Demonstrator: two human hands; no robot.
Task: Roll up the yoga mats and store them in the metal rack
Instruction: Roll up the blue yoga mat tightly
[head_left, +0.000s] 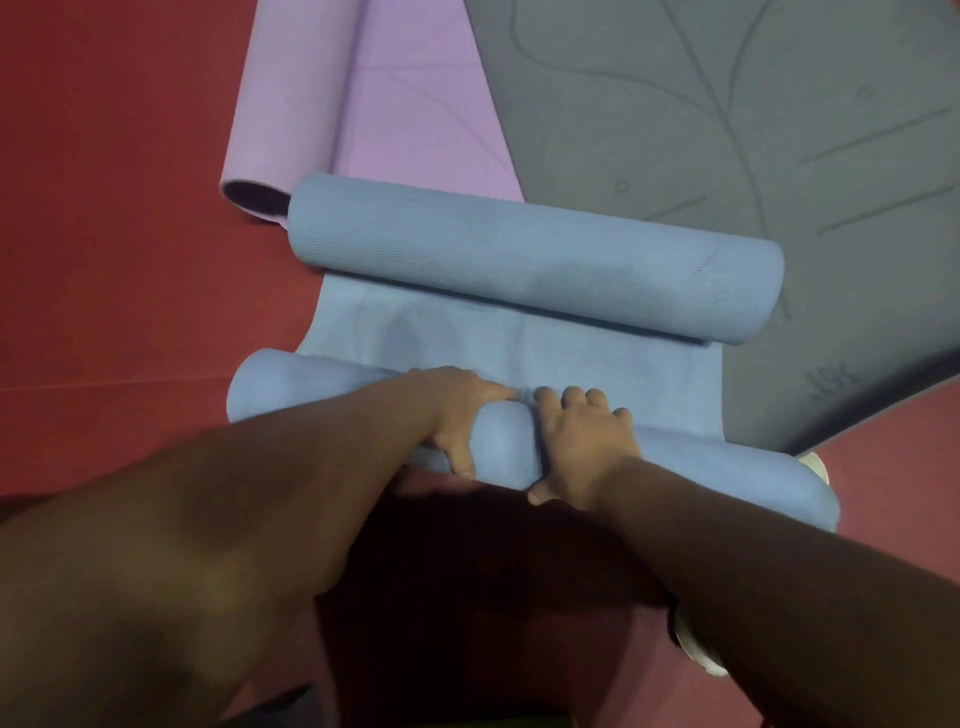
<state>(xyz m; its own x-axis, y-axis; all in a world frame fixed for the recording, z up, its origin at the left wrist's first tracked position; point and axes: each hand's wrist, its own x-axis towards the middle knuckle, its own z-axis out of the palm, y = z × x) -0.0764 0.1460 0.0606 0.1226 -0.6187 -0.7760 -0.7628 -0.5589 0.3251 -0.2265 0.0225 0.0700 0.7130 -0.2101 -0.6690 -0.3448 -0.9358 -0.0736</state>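
Two bare forearms reach down to a blue yoga mat (524, 358) on the red floor (114, 260). Left hand (457, 410) and right hand (587, 441) grasp its near roll side by side at the middle, fingers curled over it. Beyond the blue mat lie a purple mat (363, 104) and a grey mat (727, 130). The foam looks soft, light and grippy; hands set wider apart would likely roll it straighter.

- Dim, flat indoor light; colours look muted.
- Deep shadow pools on the red floor (104, 260) beneath the forearms.
- Soft, slightly blurred detail; wide-angle bending at edges.
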